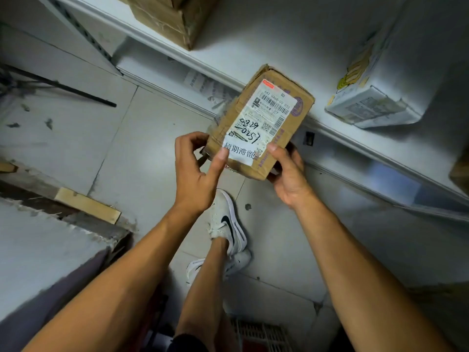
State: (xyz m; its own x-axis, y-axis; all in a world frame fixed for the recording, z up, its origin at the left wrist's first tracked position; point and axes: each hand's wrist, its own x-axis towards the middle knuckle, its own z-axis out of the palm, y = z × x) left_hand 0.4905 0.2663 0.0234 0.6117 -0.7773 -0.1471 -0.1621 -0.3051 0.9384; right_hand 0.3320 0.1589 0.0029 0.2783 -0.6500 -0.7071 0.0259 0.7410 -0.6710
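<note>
Brown cardboard makes up the small box (261, 120), and both hands hold it up in the air, above the floor (152, 128) and just in front of the white shelf (253, 34). The left hand (195, 174) curls round the box's near left corner, and its thumb lies on the white sticker (241, 152) with big black letters. The right hand (289, 179) holds the near right corner, thumb on top and fingers tucked under. So each grip is pinching the box, one on each side, and the box pokes out away from the hands, tilted, with its label side up. I think the step now is pressing the sticker down or reading the label. Next, I think the box needs a spot on the shelf, maybe the bare part between the big box (165, 19) and the white parcel (373, 102). For that, both hands must lift it up and forward without letting it slip.
</note>
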